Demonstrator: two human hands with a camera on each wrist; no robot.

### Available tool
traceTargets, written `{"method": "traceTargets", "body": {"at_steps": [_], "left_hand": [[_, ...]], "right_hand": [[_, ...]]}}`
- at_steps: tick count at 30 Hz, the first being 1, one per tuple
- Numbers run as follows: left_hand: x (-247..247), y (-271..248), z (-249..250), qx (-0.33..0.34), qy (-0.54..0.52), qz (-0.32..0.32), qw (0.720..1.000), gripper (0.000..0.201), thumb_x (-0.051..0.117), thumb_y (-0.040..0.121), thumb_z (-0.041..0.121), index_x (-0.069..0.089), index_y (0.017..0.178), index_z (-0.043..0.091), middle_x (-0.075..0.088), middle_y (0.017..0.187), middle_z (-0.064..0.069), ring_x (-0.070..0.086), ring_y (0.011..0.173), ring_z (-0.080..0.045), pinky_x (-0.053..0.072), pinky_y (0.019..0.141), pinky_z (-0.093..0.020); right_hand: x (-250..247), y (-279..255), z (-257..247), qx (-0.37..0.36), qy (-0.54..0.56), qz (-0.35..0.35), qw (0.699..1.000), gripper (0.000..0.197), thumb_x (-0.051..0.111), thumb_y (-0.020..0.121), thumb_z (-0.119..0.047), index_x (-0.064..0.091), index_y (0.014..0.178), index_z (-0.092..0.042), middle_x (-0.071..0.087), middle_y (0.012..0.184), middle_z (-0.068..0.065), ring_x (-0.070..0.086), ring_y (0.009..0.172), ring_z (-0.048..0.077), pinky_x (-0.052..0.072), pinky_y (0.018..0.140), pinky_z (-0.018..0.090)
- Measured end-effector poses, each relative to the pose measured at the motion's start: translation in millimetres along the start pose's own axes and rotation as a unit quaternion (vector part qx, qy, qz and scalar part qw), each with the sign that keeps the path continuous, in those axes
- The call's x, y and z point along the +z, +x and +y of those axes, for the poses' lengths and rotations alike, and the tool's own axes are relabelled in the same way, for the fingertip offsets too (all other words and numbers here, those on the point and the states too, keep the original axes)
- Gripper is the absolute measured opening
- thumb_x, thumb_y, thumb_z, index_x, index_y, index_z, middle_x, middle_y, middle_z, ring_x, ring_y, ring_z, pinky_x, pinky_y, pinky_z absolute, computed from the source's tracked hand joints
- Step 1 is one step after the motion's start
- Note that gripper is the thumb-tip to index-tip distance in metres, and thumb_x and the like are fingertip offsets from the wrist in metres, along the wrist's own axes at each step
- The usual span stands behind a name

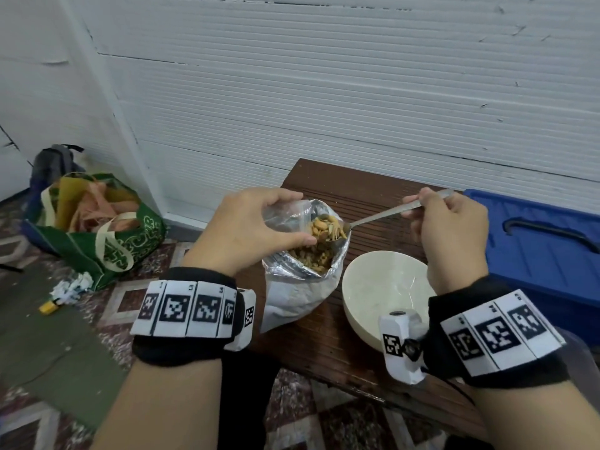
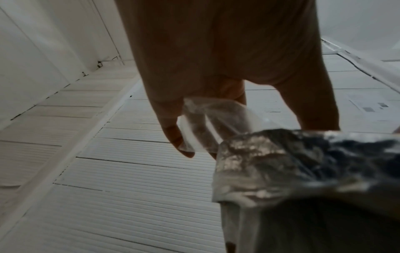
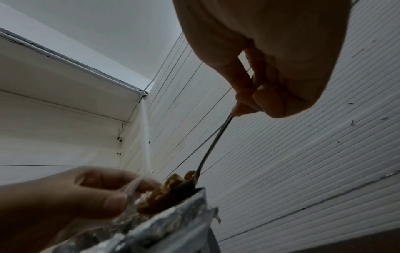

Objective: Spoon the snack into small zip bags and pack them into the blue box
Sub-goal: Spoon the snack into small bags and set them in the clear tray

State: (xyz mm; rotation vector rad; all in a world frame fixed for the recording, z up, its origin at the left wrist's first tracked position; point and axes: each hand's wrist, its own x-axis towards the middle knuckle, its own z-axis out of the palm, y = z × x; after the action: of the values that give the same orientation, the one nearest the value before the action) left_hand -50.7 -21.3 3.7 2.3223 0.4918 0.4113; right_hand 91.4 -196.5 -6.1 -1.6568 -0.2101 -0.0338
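Observation:
A silver foil snack bag (image 1: 298, 287) stands open on the wooden table (image 1: 324, 345), with mixed snack (image 1: 313, 256) inside. My left hand (image 1: 253, 228) pinches a small clear zip bag (image 1: 285, 212) open just above the foil bag's mouth. My right hand (image 1: 448, 228) grips the handle of a metal spoon (image 1: 380, 216); its bowl, heaped with snack (image 1: 328, 230), is at the zip bag's opening. The blue box (image 1: 539, 251) sits at the right with its lid on. In the left wrist view the zip bag (image 2: 216, 123) hangs from my fingers above the foil bag (image 2: 303, 171). The right wrist view shows the spoon (image 3: 212, 145) with its load over the foil rim.
An empty cream bowl (image 1: 386, 293) stands on the table right of the foil bag, under my right wrist. A green shopping bag (image 1: 97, 235) and crumpled paper (image 1: 71, 285) lie on the tiled floor at the left. A white ribbed wall runs behind the table.

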Motion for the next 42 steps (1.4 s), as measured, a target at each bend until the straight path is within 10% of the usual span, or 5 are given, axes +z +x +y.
{"method": "traceTargets", "body": {"at_steps": [6, 24, 30, 38, 42], "left_hand": [[-1.6, 0.2, 1.6, -0.021, 0.073, -0.033, 0.997, 0.086, 0.067, 0.05, 0.071, 0.057, 0.128, 0.037, 0.058, 0.123, 0.022, 0.049, 0.115, 0.0, 0.032, 0.112, -0.049], [11.2, 9.6, -5.8, -0.029, 0.038, -0.037, 0.998, 0.076, 0.067, 0.043, 0.079, 0.066, 0.11, 0.045, 0.069, 0.102, 0.02, 0.06, 0.104, -0.009, 0.042, 0.104, -0.046], [8.9, 7.6, -0.4, -0.026, 0.037, -0.048, 0.998, 0.074, 0.077, 0.053, 0.066, 0.062, 0.121, 0.042, 0.068, 0.11, 0.016, 0.05, 0.07, 0.002, 0.045, 0.1, -0.051], [12.3, 7.2, -3.2, -0.01, 0.001, 0.009, 1.0, 0.05, 0.063, 0.048, 0.078, 0.064, 0.087, 0.047, 0.067, 0.081, 0.026, 0.063, 0.09, -0.001, 0.042, 0.101, -0.049], [10.0, 5.7, -3.3, -0.019, -0.022, 0.039, 0.999, 0.032, 0.073, 0.064, 0.058, 0.06, 0.087, 0.04, 0.065, 0.082, 0.019, 0.059, 0.08, 0.007, 0.051, 0.085, -0.019]], "right_hand": [[-2.6, -0.9, -8.9, 0.011, 0.0, -0.01, 1.0, 0.03, 0.05, 0.096, -0.019, 0.067, 0.071, -0.016, 0.065, 0.061, 0.0, 0.047, 0.051, 0.009, 0.041, 0.056, 0.027], [30.6, -0.8, -9.2, 0.065, 0.034, -0.105, 0.992, 0.032, 0.05, 0.098, -0.019, 0.068, 0.072, -0.015, 0.066, 0.065, 0.002, 0.05, 0.046, -0.002, 0.037, 0.051, 0.015], [25.5, -2.8, -8.9, 0.001, 0.035, -0.113, 0.993, 0.034, 0.053, 0.097, -0.024, 0.071, 0.069, -0.021, 0.067, 0.069, -0.001, 0.049, 0.06, 0.006, 0.038, 0.067, 0.028], [7.2, -10.5, -11.9, -0.164, 0.074, -0.184, 0.966, 0.02, 0.053, 0.097, -0.025, 0.073, 0.094, -0.019, 0.067, 0.08, 0.016, 0.041, 0.059, 0.017, 0.034, 0.053, 0.022], [-5.4, -11.1, -18.3, -0.219, 0.069, -0.153, 0.961, 0.02, 0.051, 0.098, -0.023, 0.071, 0.097, -0.017, 0.066, 0.069, -0.011, 0.041, 0.056, 0.008, 0.036, 0.057, 0.019]]}}
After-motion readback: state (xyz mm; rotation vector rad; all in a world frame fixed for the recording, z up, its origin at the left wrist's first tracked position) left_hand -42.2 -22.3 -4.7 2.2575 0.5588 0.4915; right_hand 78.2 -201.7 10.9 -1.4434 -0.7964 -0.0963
